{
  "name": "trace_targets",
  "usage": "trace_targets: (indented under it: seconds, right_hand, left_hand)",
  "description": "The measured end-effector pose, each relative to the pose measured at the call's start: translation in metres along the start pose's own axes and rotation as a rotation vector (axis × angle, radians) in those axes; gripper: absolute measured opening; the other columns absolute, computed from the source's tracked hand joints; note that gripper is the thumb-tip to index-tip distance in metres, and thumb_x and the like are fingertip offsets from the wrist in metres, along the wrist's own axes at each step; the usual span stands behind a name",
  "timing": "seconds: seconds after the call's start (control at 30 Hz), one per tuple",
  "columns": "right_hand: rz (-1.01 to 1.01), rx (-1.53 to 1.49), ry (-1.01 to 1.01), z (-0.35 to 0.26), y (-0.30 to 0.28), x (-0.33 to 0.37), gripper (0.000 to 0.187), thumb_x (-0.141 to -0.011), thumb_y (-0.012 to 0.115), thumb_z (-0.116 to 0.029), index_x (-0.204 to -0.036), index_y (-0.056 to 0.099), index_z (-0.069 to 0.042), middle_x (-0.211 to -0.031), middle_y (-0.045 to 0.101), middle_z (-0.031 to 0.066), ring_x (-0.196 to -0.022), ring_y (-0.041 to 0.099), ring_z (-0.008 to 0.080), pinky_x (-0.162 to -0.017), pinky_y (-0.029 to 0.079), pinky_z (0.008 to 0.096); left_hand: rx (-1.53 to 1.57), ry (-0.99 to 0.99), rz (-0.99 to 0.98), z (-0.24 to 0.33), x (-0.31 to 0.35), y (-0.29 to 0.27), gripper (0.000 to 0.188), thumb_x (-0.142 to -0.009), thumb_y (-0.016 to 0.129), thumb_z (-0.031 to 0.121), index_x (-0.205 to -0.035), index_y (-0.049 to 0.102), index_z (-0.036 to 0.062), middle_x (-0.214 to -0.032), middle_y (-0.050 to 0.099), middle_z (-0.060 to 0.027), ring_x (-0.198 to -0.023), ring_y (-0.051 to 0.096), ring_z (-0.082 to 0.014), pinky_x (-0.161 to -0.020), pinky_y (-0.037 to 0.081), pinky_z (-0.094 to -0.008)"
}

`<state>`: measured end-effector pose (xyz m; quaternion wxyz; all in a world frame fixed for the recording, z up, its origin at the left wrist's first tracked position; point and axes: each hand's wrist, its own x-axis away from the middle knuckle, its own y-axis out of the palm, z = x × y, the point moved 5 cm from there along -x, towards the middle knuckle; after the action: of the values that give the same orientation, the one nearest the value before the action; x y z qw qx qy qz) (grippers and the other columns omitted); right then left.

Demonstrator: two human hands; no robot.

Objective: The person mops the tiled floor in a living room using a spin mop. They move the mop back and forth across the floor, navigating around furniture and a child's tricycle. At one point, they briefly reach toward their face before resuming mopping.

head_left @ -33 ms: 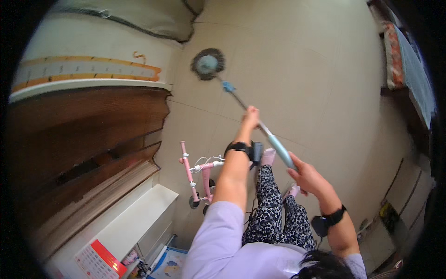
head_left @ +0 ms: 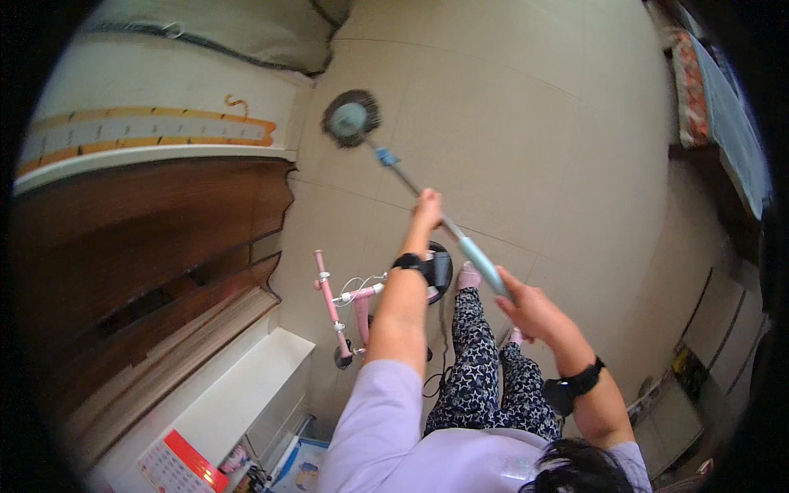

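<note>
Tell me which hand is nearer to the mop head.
Left. The left hand is on the metal pole, partway up from the mop head; the right hand is farther off, at the blue grip's far end.

Wide way ahead and to the right; the left side is crowded.
Beyond my left grip (head_left: 427,209) and off to its right, the tiled floor (head_left: 526,140) gives broad room to pass, as far as the cloth-covered furniture (head_left: 727,123). On the left, the round mop (head_left: 349,120) has only a narrow gap to the white wall (head_left: 177,86), and the brown wooden panel (head_left: 148,214) bounds that side. A child's pink bike (head_left: 331,302) blocks the way beside my left forearm, while a black cord (head_left: 445,329) trails near my leg. My right grip (head_left: 518,302) has bare tile on its outer side.
</note>
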<state>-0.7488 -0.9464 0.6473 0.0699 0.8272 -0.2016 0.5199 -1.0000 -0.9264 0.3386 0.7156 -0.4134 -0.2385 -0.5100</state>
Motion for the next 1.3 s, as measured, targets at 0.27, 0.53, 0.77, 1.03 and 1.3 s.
trace_targets:
  seconds: [0.27,0.53,0.77,1.03,1.3]
  right_hand:
    - [0.154,0.172,-0.155,0.056,0.044,0.014,0.059,-0.096,0.056,-0.026,-0.149,0.034,-0.013,-0.088,0.067,0.0275,-0.082,0.065,0.0452,-0.074,0.051,0.0536]
    - [0.279,0.088,0.060,0.225,0.073,0.174,0.059,-0.095,0.056,-0.022,-0.150,0.035,-0.017,-0.083,0.066,0.0266,-0.077,0.065,0.0442,-0.071,0.051,0.0496]
    - [0.434,-0.164,0.369,0.412,0.183,0.441,0.064,-0.089,0.060,-0.007,-0.149,0.039,-0.011,-0.098,0.069,0.0210,-0.075,0.069,0.0275,-0.073,0.053,0.0391]
    - [0.562,-0.633,0.500,0.463,0.315,0.509,0.060,-0.091,0.060,-0.011,-0.147,0.041,-0.001,-0.113,0.065,0.0103,-0.095,0.060,0.0150,-0.086,0.049,0.0282]
    - [0.503,-0.555,0.485,0.311,0.199,0.483,0.061,-0.091,0.060,-0.012,-0.148,0.041,-0.002,-0.109,0.064,0.0084,-0.091,0.059,0.0136,-0.081,0.048,0.0262]
  left_hand:
    - [0.050,-0.047,-0.060,-0.066,0.060,-0.001,0.022,-0.097,0.051,0.028,-0.096,0.051,0.0066,-0.075,0.062,-0.0118,-0.049,0.059,-0.0226,-0.037,0.047,-0.0389]
    - [-0.056,0.024,-0.468,-0.134,0.201,0.231,0.024,-0.099,0.045,0.030,-0.104,0.044,0.0061,-0.079,0.061,-0.0153,-0.051,0.062,-0.0289,-0.040,0.051,-0.0382]
    - [-0.128,-0.119,-1.045,-0.222,0.522,0.468,0.017,-0.099,0.043,0.025,-0.102,0.041,0.0081,-0.066,0.055,-0.0142,-0.046,0.054,-0.0292,-0.040,0.046,-0.0456]
    - [-0.577,0.317,-1.447,-0.229,0.636,0.497,0.016,-0.091,0.049,0.016,-0.093,0.055,0.0009,-0.073,0.060,-0.0194,-0.049,0.060,-0.0346,-0.044,0.051,-0.0469]
    - [-0.440,0.163,-1.209,-0.102,0.563,0.410,0.021,-0.092,0.045,0.022,-0.104,0.046,0.0056,-0.076,0.059,-0.0191,-0.053,0.059,-0.0332,-0.045,0.048,-0.0463]
